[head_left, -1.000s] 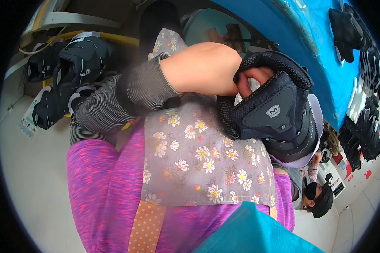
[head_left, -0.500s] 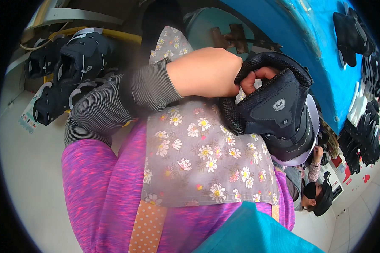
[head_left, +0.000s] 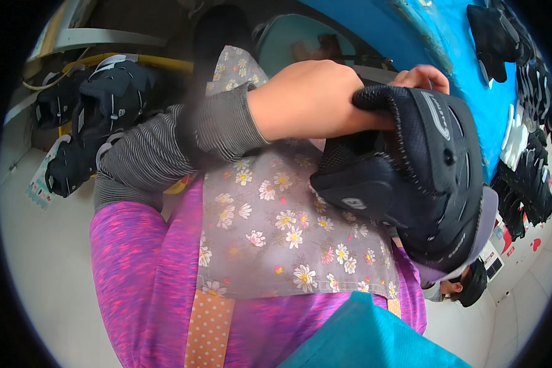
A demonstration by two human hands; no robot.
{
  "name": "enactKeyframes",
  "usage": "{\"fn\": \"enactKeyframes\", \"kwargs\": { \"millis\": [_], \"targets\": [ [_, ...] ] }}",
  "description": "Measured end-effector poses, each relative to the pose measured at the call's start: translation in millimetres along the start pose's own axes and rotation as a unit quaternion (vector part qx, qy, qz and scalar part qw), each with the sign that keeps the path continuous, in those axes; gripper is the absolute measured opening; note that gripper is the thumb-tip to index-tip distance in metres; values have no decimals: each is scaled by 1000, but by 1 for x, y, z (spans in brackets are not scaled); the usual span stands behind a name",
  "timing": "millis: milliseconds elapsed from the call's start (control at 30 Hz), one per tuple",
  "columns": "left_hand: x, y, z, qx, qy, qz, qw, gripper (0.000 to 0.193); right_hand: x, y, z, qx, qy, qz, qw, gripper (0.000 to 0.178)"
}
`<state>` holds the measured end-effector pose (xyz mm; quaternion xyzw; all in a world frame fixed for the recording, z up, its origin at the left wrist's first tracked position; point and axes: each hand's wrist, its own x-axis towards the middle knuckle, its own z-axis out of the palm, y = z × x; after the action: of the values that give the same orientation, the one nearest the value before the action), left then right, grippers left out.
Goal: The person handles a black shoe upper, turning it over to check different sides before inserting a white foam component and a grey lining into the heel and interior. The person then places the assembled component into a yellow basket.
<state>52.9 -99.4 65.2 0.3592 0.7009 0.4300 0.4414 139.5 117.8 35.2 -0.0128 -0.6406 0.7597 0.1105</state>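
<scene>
A black padded boot [head_left: 444, 178] with a laced-looking shell and a pale lilac sole edge is held upright over my apron at the right. My left hand [head_left: 313, 98] reaches through the boot's collar, and its fingers are hidden inside. At the collar's far side, my right hand [head_left: 422, 78] shows bent fingers gripping the boot from behind. The rest of that hand and most of its forearm are covered by the boot. Part of the boot rests against the flowered grey apron [head_left: 288, 227] on my lap.
Several similar black boots [head_left: 113, 101] stand by a yellow bar at the left. A blue-covered table [head_left: 466, 67] lies at the upper right, with black pieces [head_left: 500, 37] and pale strips [head_left: 514, 144] on it. Another person in a black cap [head_left: 474, 284] is beyond the boot, lower right.
The boot has turned so its side faces me, and it stands higher. My left hand has gone deeper into the collar; my right fingers have shifted from inside the opening to its far side.
</scene>
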Motion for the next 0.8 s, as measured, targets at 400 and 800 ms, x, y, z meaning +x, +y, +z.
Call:
{"fn": "enactKeyframes", "kwargs": {
  "millis": [400,800],
  "targets": [
    [-4,-5,17,55,87,156,982,27,0,23,22,328,-109,266,900,34],
    [16,10,5,-173,58,318,930,26,-1,12,17,344,-172,237,892,30]
  ]
}}
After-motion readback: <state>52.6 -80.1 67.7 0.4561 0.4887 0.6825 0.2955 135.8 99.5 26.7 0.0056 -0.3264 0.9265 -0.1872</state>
